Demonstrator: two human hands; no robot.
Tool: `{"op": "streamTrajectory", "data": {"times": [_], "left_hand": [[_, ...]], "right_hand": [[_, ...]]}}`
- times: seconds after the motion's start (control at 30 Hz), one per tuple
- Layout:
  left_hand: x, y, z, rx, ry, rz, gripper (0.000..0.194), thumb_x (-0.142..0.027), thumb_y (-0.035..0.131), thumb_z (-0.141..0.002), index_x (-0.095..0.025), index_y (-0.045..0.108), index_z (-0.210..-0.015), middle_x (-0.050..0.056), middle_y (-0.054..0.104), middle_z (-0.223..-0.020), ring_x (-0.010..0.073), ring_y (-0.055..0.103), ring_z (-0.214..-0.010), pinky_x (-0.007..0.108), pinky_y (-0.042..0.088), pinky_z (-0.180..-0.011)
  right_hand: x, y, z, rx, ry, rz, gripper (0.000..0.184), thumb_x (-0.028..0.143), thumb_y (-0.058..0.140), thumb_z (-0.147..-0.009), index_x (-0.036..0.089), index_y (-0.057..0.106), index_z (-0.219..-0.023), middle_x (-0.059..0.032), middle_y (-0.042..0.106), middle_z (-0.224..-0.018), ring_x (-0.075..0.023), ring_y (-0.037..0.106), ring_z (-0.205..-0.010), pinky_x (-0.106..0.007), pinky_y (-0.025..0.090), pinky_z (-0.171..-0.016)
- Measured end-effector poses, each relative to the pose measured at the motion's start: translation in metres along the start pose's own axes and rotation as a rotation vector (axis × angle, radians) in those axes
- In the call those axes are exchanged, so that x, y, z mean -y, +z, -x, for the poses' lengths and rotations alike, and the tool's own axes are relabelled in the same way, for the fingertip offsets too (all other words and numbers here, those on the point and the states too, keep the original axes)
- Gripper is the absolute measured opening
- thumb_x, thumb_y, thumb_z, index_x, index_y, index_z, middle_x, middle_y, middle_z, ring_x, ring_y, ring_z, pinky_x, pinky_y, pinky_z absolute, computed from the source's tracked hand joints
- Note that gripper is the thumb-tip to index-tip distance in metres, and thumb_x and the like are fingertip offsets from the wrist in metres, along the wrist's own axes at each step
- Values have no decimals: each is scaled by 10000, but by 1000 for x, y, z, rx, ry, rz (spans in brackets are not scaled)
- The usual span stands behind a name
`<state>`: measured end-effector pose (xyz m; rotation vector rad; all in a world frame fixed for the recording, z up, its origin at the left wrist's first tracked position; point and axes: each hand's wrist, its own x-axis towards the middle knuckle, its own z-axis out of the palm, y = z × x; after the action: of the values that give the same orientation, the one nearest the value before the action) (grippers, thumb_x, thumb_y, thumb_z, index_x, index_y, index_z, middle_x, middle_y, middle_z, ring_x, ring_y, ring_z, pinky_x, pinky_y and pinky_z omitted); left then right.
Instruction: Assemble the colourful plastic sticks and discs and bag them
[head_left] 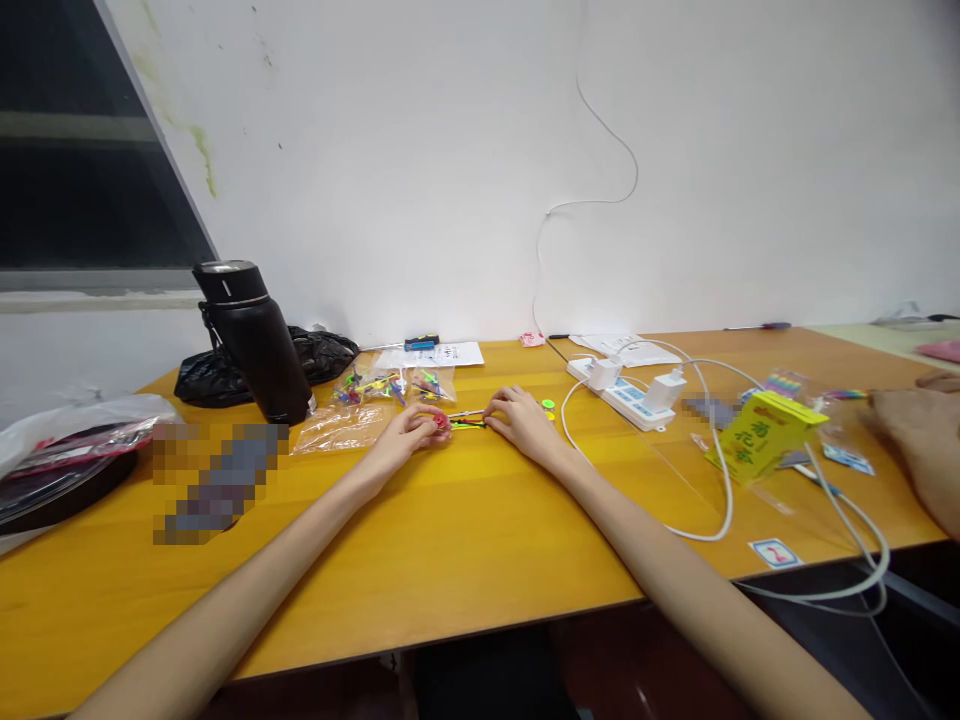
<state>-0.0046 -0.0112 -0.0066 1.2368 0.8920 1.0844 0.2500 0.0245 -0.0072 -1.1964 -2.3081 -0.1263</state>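
Head view: left hand (pixel 411 436) pinching small round red piece (pixel 440 422).

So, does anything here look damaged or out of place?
Yes: greenish stains on the wall beside the window look like damp, and a white cable hangs past the front edge of the table, where it might snag.

a long, glossy yellow-brown wooden table (pixel 420 560) stands against a white wall. on its left lie a dark round object (pixel 90 490) partly under clear plastic, and a tall black cylindrical flask (pixel 259 345) beside a crumpled black plastic bag (pixel 326 352). near the middle are clear plastic bags of small multicoloured pieces (pixel 382 385) and a white printed sheet (pixel 465 354). on the right sit a white rectangular power strip (pixel 634 402) and a bright yellow box with green characters (pixel 765 437).
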Motion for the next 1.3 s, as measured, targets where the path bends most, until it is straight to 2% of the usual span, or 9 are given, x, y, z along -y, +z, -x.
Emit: {"op": "streamTrajectory", "data": {"times": [0.43,0.67,0.83,1.0,1.13,1.3], "left_hand": [[-2,1,1,3,-64,80,316,-308,756,-842,-144,645,-1088,134,764,-1142,248,753,-1024,447,471,-1124],[-4,0,1,19,-68,111,275,-296,767,-843,-149,689,-1061,120,767,-1132,225,752,-1007,417,501,-1095],[-3,-1,2,51,-68,105,305,-319,760,-859,-148,695,-1104,136,758,-1166,249,735,-1063,427,510,-1080],[-2,-2,1,29,-64,152,253,-267,765,-854,-149,746,-1077,118,752,-1196,215,703,-1121,372,471,-1131],[-2,-4,0,24,-60,166,250,-267,773,-850,-152,765,-1071,105,753,-1201,209,690,-1139,365,450,-1156],[-2,-3,-1,21,-54,194,252,-260,784,-838,-161,775,-1069,95,761,-1184,199,694,-1128,360,439,-1168]], "right_hand": [[3,0,0,29,-46,-48,53,147,597,-956,175,639,-941,-87,650,-1018,-226,571,-985,-338,447,-890],[5,-2,-1,-34,6,-99,60,158,544,-964,181,599,-960,-84,663,-986,-221,583,-941,-334,442,-842],[8,-3,-4,-76,146,-381,64,224,553,-951,185,597,-926,-52,675,-875,-182,615,-797,-301,462,-745],[10,1,-8,-55,210,-799,220,405,641,-901,187,635,-932,-61,705,-940,-191,660,-878,-314,512,-813],[8,3,-9,-33,255,-885,314,484,696,-850,179,661,-913,-68,712,-942,-199,665,-876,-339,517,-846],[7,4,-9,18,330,-981,367,503,775,-765,166,695,-884,-64,727,-922,-201,675,-870,-341,520,-847]]}}
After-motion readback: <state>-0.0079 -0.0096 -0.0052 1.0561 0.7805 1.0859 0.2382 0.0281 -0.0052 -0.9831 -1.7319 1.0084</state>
